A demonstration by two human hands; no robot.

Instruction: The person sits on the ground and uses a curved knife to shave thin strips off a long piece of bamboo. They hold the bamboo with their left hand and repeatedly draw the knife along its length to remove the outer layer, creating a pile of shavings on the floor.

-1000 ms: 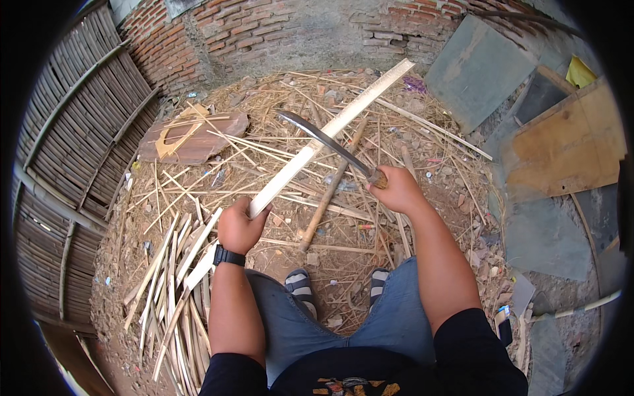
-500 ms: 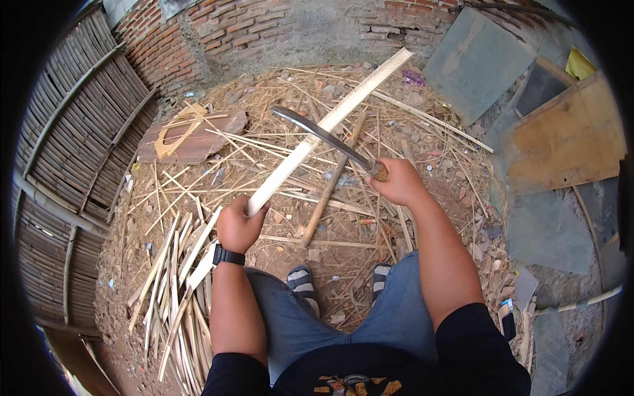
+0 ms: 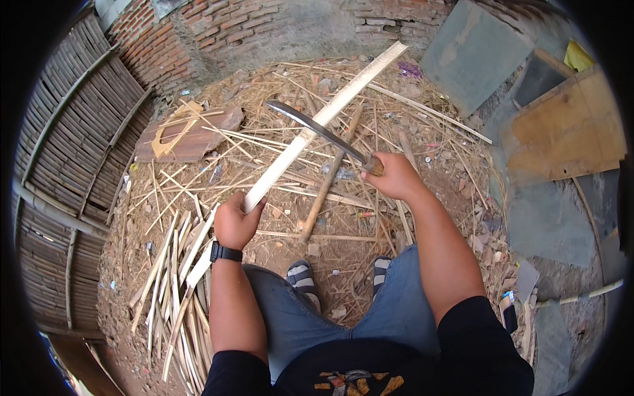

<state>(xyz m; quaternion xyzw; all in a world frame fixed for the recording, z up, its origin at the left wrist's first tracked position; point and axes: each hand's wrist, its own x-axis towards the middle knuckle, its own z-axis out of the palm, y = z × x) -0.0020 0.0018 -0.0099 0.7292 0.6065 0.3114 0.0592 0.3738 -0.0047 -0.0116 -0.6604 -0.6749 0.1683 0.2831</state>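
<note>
My left hand (image 3: 236, 221), with a dark watch at its wrist, is closed round the near part of a long pale bamboo strip (image 3: 284, 162). The strip slants away from me to the upper right, its far end near the brick wall. In my right hand (image 3: 394, 177) is the wooden handle of a machete (image 3: 317, 127). Its long dark blade, curved at the tip, lies across the strip's upper side at about mid-length, pointing to the left. Whether the edge bites into the strip I cannot tell.
A heap of split bamboo strips (image 3: 181, 297) lies by my left leg. Loose sticks and a round wooden pole (image 3: 330, 178) cover the littered ground ahead. Grey sheets (image 3: 475, 59) and a brown board (image 3: 561, 135) lean at the right. A bamboo fence (image 3: 72, 152) stands left.
Both hands, the strip and the machete have shifted very slightly left and up in the picture. The blade still crosses the strip at nearly the same place.
</note>
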